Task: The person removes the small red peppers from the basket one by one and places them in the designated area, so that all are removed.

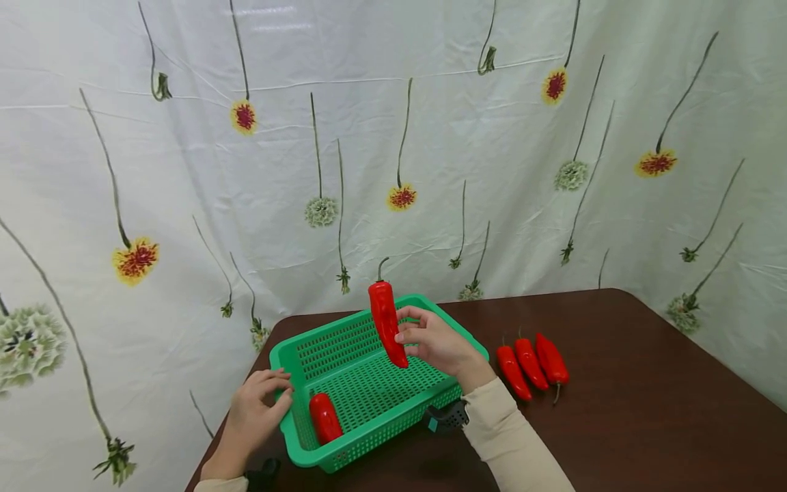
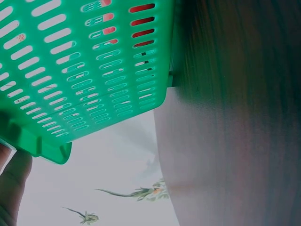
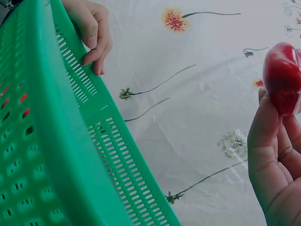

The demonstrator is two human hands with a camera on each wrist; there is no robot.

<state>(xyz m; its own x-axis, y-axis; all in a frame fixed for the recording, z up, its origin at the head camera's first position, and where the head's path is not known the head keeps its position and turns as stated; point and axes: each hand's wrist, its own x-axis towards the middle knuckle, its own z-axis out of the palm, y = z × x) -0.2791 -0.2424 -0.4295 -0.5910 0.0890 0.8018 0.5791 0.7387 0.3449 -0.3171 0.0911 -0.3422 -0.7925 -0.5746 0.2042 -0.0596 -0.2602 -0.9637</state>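
Note:
My right hand (image 1: 438, 344) pinches a red pepper (image 1: 384, 321) near its lower end and holds it upright over the green basket (image 1: 375, 445), stem upward. In the right wrist view, the pepper (image 3: 282, 77) sits at the fingertips. My left hand (image 1: 253, 408) rests at the basket's left rim with loosely bent fingers; in the left wrist view a finger (image 2: 15, 181) meets the rim's lip. Another red pepper (image 1: 325, 418) lies inside the basket at its near left corner, also showing red through the slots.
Three red peppers (image 1: 529, 364) lie side by side on the dark brown table (image 1: 639, 396), right of the basket. Behind the table hangs a white curtain (image 1: 369, 150) printed with flowers. A dark wrist device (image 1: 447, 415) is worn under the right wrist.

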